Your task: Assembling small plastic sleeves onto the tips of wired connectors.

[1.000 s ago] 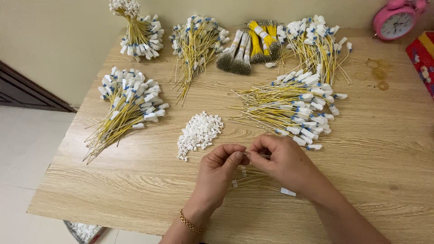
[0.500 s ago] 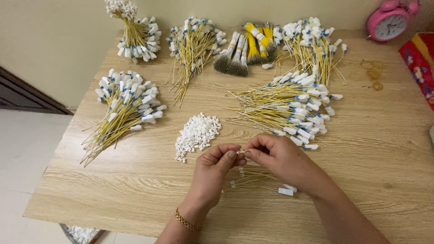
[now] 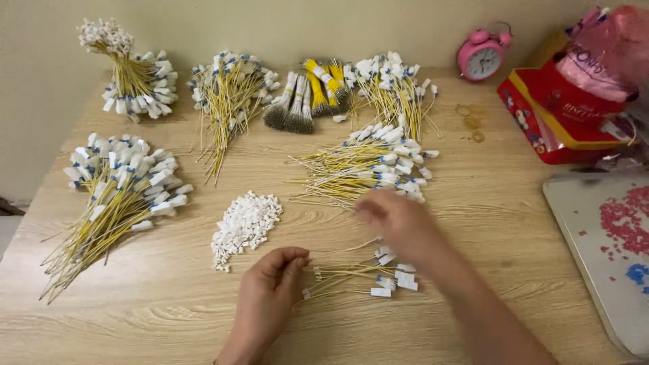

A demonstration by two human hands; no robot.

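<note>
Near the bottom centre of the frame, the left hand (image 3: 267, 297) rests on the wooden table (image 3: 507, 223) with thumb and fingers pinched together at the plug end of a small bunch of yellow wires (image 3: 351, 274) carrying white tags; it seems to hold one or two strands, though the exact contact is too small to tell. The right hand (image 3: 392, 220) is blurred in the middle of the frame, between that bunch and the larger fan of tagged wires (image 3: 365, 165) above it; whether it grips anything cannot be told. Left of centre lies a heap of white plastic connectors (image 3: 245, 222).

The wires look thin, light and springy, likely to bend and tangle, so a fingertip pinch close to the end seems the surest hold. The connectors look tiny, hard and easily scattered.
</note>
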